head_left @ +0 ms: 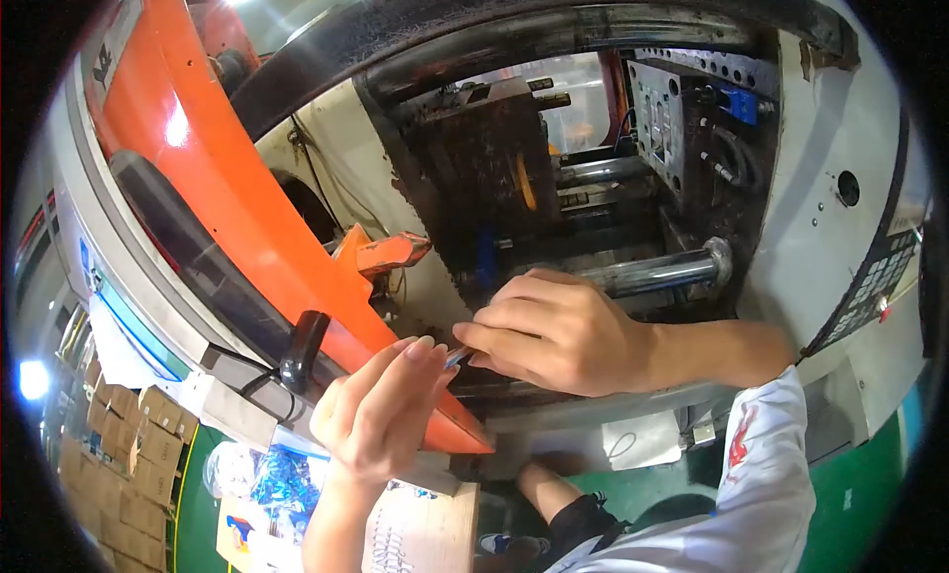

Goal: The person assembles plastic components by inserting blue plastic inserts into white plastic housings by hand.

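1. Closely paired, the left hand [381, 415] and right hand [554, 331] meet at a small shiny part [457, 356], fingertips of both pinched on it, just over the lower edge of the orange sliding door [247, 207].
2. Behind them the machine's mould bay [593, 177] stands open, crossed by a bright steel tie bar [657, 271] just beyond the right knuckles (little free room there).
3. A black door handle [301, 348] sits near the left hand.
4. Stacked brown cartons [124, 435] lie lower left; a bag of blue pieces [282, 479] is beside them.
5. A grey keypad panel [875, 286] is at far right.
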`<act>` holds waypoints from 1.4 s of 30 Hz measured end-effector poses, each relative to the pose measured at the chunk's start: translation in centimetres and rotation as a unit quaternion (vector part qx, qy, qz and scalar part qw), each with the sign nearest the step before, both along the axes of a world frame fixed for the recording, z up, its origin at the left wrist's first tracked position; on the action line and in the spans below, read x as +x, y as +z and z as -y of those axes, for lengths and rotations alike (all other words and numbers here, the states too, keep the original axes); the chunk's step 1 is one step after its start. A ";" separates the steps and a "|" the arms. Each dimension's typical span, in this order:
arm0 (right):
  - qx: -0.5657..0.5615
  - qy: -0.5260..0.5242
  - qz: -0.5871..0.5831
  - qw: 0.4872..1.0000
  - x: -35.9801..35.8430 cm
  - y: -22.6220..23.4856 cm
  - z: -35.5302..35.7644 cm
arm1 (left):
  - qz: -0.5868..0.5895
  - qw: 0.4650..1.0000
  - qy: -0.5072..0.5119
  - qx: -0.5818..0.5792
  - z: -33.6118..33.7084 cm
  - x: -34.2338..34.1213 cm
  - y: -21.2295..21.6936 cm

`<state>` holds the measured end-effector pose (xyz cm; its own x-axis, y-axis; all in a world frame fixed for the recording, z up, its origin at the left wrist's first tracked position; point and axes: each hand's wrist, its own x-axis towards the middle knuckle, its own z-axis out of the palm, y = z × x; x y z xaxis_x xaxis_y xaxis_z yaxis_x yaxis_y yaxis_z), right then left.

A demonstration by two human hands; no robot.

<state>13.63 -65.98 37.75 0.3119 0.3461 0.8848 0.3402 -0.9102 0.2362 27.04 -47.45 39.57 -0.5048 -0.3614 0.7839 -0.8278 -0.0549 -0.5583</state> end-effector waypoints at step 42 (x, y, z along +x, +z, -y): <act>0.477 -0.190 -0.003 0.858 16.5 -5.3 42.3 | 0.000 0.999 0.032 0.031 0.1 -0.6 -1.2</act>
<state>30.17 -108.27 32.48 0.2474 -0.6635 0.7061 -0.0262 -0.7331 -0.6796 26.47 -47.59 38.35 -0.4798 -0.4413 0.7584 -0.8232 -0.0726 -0.5630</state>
